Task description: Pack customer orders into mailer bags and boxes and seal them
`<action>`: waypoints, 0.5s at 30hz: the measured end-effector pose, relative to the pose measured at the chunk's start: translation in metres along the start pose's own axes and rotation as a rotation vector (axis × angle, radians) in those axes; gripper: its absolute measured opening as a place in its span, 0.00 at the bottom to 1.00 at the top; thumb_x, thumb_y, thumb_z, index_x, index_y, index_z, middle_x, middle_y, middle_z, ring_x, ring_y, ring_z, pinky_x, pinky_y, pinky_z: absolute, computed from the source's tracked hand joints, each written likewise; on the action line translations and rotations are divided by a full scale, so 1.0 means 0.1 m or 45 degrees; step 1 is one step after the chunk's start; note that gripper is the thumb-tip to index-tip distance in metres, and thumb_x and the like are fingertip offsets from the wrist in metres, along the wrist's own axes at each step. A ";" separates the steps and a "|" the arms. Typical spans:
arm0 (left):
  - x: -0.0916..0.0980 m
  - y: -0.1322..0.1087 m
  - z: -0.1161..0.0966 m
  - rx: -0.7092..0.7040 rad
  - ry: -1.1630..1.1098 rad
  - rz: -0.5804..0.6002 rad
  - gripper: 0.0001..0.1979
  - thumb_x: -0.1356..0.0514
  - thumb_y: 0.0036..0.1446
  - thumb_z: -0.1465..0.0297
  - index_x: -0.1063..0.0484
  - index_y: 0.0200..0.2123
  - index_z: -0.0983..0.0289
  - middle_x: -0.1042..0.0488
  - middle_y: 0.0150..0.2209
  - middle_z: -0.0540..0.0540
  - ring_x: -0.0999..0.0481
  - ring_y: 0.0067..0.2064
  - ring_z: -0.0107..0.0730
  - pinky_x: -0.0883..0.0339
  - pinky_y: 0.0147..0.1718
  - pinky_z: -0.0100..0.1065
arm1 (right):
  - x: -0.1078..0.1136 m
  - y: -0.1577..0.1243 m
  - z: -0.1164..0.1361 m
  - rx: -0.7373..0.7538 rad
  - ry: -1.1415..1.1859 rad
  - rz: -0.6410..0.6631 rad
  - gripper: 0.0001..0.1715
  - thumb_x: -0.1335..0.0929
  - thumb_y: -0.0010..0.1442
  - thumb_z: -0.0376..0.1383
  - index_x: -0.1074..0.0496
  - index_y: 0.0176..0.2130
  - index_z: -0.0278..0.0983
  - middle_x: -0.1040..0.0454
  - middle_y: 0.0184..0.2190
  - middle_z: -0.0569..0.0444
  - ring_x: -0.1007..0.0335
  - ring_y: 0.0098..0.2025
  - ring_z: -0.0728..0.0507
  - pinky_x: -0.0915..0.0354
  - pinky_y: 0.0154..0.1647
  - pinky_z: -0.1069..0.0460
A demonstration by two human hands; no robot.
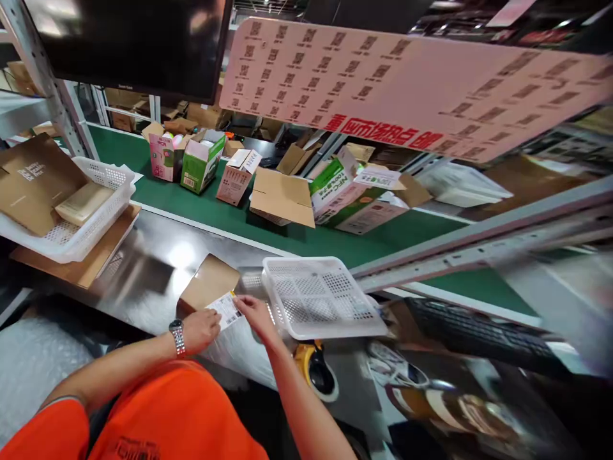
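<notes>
Two bare hands meet at a printed label (227, 312). The right hand (256, 317) pinches its upper right corner; the left hand (198, 330) curls against its left edge, and whether it clasps or merely presses cannot be told. Gripping opposite sides probably keeps the paper flat. The label lies between the fingertips, overlapping in view a cardboard box (209, 281), contact unclear. That box sits between the near and far edges of the steel tabletop (158, 239), seemingly for easy reach. Just right is a white perforated basket (306, 260). Beyond the far edge, opened cartons (200, 167) stand on a green conveyor belt (239, 218).
</notes>
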State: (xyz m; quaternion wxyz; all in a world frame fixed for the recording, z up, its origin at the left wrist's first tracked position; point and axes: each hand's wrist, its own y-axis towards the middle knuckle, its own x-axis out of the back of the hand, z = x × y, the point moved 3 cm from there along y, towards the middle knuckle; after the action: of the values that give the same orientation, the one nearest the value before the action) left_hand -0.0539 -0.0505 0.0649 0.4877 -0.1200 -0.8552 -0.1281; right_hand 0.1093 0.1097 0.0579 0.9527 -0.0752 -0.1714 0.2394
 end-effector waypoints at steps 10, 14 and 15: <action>-0.32 0.53 0.55 0.317 0.231 0.126 0.27 0.36 0.70 0.69 0.24 0.66 0.80 0.31 0.73 0.82 0.34 0.78 0.66 0.43 0.78 0.59 | -0.34 1.06 -0.06 0.464 -0.460 -0.124 0.25 0.25 0.64 0.57 0.13 0.37 0.39 0.20 0.59 0.35 0.30 0.66 0.27 0.34 0.71 0.31; -0.51 0.50 0.58 0.474 0.209 0.132 0.24 0.42 0.76 0.68 0.24 0.68 0.76 0.34 0.76 0.78 0.40 0.81 0.65 0.45 0.79 0.62 | -0.44 1.22 -0.21 0.495 -0.442 -0.096 0.29 0.27 0.67 0.56 0.13 0.45 0.35 0.23 0.64 0.34 0.36 0.71 0.28 0.38 0.75 0.33; -0.54 0.46 0.57 0.503 0.201 0.125 0.26 0.42 0.77 0.65 0.25 0.70 0.74 0.36 0.78 0.77 0.42 0.81 0.65 0.45 0.79 0.63 | -0.44 1.26 -0.24 0.479 -0.423 -0.123 0.30 0.28 0.68 0.56 0.14 0.50 0.34 0.24 0.66 0.34 0.37 0.72 0.28 0.40 0.76 0.32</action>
State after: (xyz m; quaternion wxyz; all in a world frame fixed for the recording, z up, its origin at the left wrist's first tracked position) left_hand -0.0584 0.0072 -0.0051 0.5727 -0.0532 -0.8160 0.0567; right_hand 0.0279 0.1971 -0.0052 0.9190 0.1520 -0.2813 0.2305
